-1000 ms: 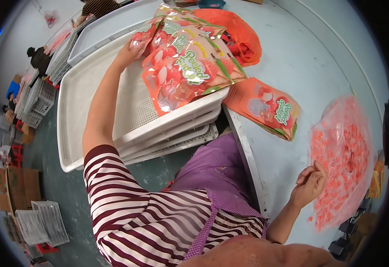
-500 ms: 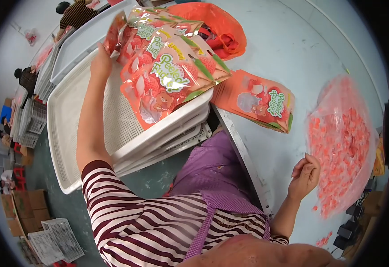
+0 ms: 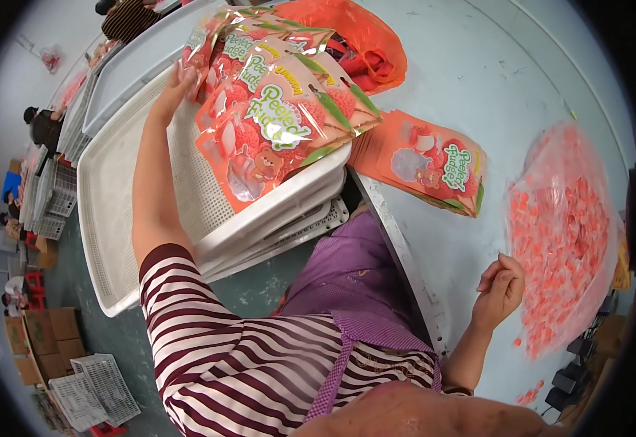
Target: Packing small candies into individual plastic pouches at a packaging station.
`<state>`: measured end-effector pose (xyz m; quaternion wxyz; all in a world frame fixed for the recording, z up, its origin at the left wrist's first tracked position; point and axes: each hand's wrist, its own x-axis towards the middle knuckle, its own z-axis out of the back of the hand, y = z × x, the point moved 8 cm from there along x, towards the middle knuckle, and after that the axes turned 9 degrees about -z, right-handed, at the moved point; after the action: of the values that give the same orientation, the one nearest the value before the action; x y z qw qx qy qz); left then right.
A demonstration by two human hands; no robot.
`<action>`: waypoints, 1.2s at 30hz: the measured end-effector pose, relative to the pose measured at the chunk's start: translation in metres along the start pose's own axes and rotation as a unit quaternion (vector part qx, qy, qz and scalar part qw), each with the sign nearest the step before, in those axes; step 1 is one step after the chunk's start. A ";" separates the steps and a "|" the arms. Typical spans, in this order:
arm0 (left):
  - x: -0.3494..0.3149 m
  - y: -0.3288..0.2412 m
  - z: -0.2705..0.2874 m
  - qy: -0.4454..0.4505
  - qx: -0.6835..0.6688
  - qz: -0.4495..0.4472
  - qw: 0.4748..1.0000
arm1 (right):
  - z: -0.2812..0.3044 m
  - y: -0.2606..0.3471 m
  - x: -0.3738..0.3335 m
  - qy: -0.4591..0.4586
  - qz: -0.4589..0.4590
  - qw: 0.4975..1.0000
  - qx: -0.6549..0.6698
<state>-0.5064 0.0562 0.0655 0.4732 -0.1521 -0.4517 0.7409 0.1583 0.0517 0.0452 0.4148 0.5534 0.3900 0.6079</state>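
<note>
Pale-blue bench (image 3: pixel 471 80) at right bears a clear bag (image 3: pixel 565 240). Far left, the left hand (image 3: pixel 176 84) touches a pouch (image 3: pixel 200 49) beside others over a white tray (image 3: pixel 125 167), grip unclear; the right hand (image 3: pixel 500 291), near, curls loosely, empty.

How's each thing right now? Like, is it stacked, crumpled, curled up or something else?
left hand: touching a shiny packet
right hand: loosely curled, seems empty
tray packets: overlapping
table packets: piled, slightly fanned
white trays: stacked, top one partly covered
clear bag: holding many pink pieces
red bag: crumpled
cardboard boxes: stacked
</note>
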 end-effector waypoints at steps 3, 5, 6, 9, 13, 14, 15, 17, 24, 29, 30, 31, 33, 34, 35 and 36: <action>0.005 0.019 -0.003 -0.007 0.028 -0.033 0.999 | 0.000 0.001 0.001 0.006 -0.007 1.000 -0.008; 0.014 0.028 -0.007 -0.008 0.019 -0.046 0.999 | 0.005 -0.001 0.000 -0.005 -0.019 1.000 -0.019; 0.014 0.027 -0.008 -0.035 0.017 -0.069 0.997 | 0.009 -0.003 0.001 -0.020 -0.012 0.999 -0.047; 0.014 0.024 -0.014 -0.043 -0.029 -0.060 0.997 | 0.017 -0.016 0.010 -0.059 -0.065 0.993 -0.083; 0.040 0.063 0.043 -0.087 0.222 -0.098 0.966 | 0.042 -0.022 0.036 -0.139 -0.022 0.982 -0.128; 0.040 0.037 0.042 -0.083 0.184 -0.119 0.972 | 0.060 -0.026 0.041 -0.176 -0.003 0.961 -0.214; 0.035 0.003 0.044 -0.078 0.147 -0.137 0.977 | 0.081 -0.029 0.042 -0.208 0.013 0.931 -0.299; -0.008 -0.098 0.011 -0.027 0.044 -0.186 0.981 | 0.112 -0.040 0.050 -0.242 0.015 0.866 -0.437; -0.218 -0.265 -0.136 0.228 -0.055 -0.390 0.890 | 0.128 -0.118 0.041 -0.181 -0.104 0.693 -0.690; -0.302 -0.259 -0.226 0.412 -0.047 -0.364 0.834 | 0.114 -0.115 0.046 -0.123 -0.127 0.750 -0.637; -0.301 -0.261 -0.248 0.421 -0.037 -0.373 0.826 | 0.108 -0.114 0.045 -0.114 -0.104 0.766 -0.624; -0.293 -0.255 -0.269 0.395 -0.025 -0.375 0.838 | 0.106 -0.111 0.044 -0.117 -0.107 0.767 -0.622; -0.276 -0.257 -0.309 0.338 -0.008 -0.414 0.845 | 0.093 -0.103 0.041 -0.080 -0.092 0.793 -0.597; -0.264 -0.262 -0.331 0.308 -0.007 -0.455 0.835 | 0.092 -0.102 0.038 -0.080 -0.089 0.793 -0.597; -0.247 -0.257 -0.354 0.293 0.023 -0.468 0.833 | 0.089 -0.100 0.034 -0.072 -0.064 0.800 -0.592; -0.232 -0.251 -0.375 0.278 0.053 -0.480 0.831 | 0.086 -0.099 0.028 -0.064 -0.040 0.806 -0.587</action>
<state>-0.0024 0.0944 0.0185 0.8821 -0.0900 -0.2771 0.3702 0.2496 0.1139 -0.0300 0.7086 0.2260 -0.0468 0.6668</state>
